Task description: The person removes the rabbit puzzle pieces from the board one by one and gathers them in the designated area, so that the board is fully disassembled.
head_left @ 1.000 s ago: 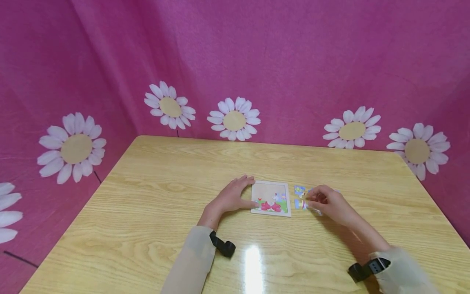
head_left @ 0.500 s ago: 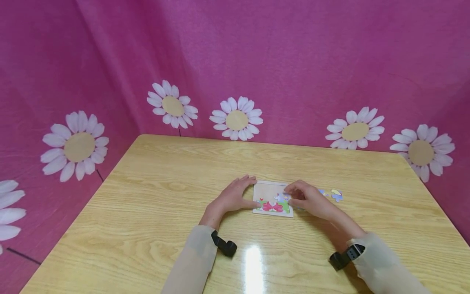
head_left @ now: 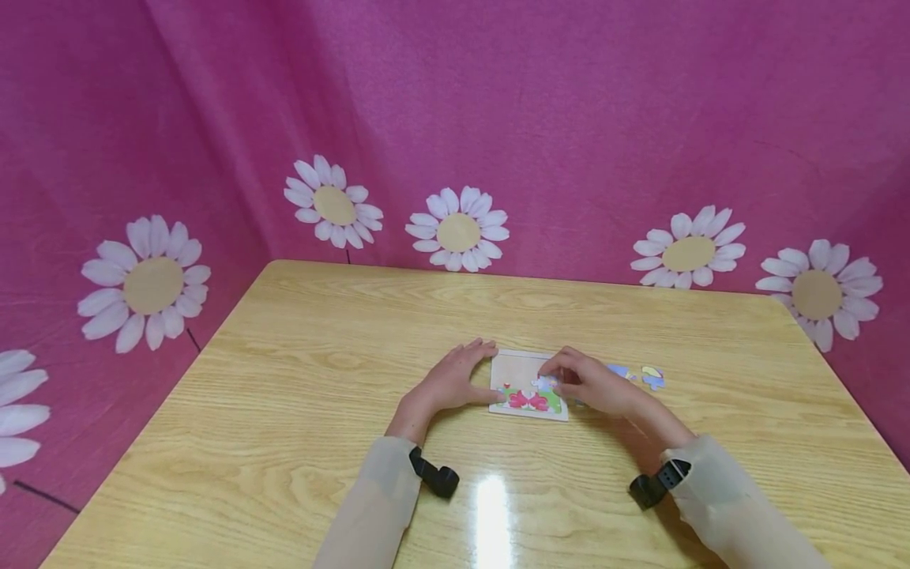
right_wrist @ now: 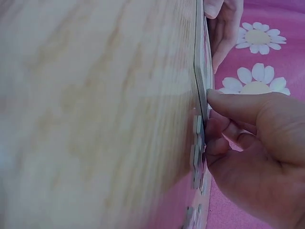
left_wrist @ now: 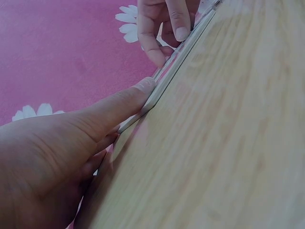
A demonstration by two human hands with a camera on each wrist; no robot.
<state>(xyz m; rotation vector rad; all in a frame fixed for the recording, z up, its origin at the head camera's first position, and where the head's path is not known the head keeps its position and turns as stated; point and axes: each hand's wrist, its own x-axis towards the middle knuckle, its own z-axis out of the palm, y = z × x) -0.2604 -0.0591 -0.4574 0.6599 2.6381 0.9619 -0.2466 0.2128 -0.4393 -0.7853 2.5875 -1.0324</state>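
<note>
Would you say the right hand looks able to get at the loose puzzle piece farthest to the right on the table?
Probably yes: in the head view, the puzzle piece lies uncovered near the right hand, though that hand is busy at the puzzle frame.

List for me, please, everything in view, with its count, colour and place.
Wood-grain table: one, light brown, under the puzzle.
Fabric backdrop: one, pink, behind the table and on its left.
Large printed daisies: six in the head view, white with yellowish centres, on the backdrop.
Square puzzle tray: one, pale, on the table.
Flat fitted pieces: count unclear, mainly red and green, along the tray's near side.
Flat loose pieces: at least three, mostly blue, right of the tray.
Wrist cameras: two, black, at the wrists.
Long sleeves: two, beige, on the forearms.
Left hand: one, bare, at the tray's left side.
Right hand: one, bare, at its right side.
</note>
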